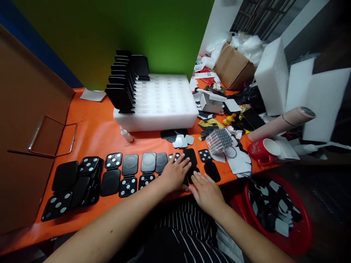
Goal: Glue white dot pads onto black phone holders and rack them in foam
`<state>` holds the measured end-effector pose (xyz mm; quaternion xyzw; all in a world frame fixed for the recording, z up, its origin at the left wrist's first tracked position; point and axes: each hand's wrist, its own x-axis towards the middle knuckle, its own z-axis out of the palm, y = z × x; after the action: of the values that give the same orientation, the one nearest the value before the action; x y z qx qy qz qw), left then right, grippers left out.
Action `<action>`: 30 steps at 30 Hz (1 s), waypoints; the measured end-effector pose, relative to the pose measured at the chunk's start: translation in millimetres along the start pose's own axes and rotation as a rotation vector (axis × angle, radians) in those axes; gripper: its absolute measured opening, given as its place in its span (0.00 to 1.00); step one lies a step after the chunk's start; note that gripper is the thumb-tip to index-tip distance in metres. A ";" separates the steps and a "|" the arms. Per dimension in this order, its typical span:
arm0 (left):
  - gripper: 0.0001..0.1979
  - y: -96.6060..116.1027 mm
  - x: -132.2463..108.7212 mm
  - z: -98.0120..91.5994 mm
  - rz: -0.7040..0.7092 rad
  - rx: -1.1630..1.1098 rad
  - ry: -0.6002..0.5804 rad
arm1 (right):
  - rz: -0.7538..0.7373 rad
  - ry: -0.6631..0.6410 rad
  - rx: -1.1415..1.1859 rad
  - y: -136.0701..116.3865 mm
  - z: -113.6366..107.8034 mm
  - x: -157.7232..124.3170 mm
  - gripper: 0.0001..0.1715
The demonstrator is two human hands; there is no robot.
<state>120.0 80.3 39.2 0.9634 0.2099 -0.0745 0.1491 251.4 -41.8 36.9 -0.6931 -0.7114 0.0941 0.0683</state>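
Our left hand lies palm down with its fingers spread, reaching across a plain black panel and the edge of a spotted panel. Our right hand is just beside it, also palm down, fingers stretched out over another black panel directly below the first. Neither hand is wrapped around anything we can see; we cannot tell how firmly the fingers press.

These panels belong to a row of black cases laid open near the front edge of the orange surface. Just right of our right hand lies the last case, its spotted half above its plain half. To the left of our hands more cases continue the row, ending in an overlapping pile at the far left.

Behind the row we have a white foam block, with a line of upright black cases standing at its left side. A small white bottle stands in front of it. Off to the right are a red mug, a pink flask and, below the surface's edge, a red basin holding black and white scraps.
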 end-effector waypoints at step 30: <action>0.40 77.6 19.2 41.7 0.208 0.016 0.124 | 0.116 0.009 -0.015 51.2 -24.2 144.5 0.12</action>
<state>167.0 7.0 15.8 0.9839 0.1168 -0.0007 0.1352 302.5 104.6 43.9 -0.7341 -0.6704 0.0895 0.0611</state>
